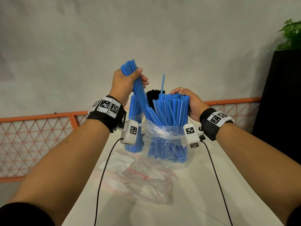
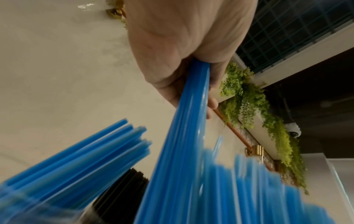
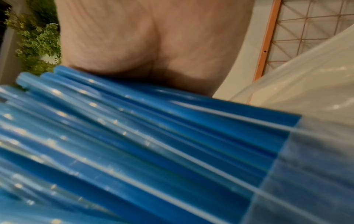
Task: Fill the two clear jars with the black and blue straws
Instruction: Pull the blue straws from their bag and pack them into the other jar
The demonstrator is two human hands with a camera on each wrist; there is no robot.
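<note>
While the right hand (image 1: 189, 101) cups the bagged blue straws (image 1: 169, 111) steady, fingers curled over their tops, the left hand (image 1: 126, 84) fist-grips a pulled bunch (image 1: 140, 95) for jar transfer.

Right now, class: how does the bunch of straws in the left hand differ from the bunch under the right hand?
The left hand grips a slim bunch, raised and slanted. The right hand rests on a far thicker bunch, standing in a clear plastic bag. Both are blue.
</note>
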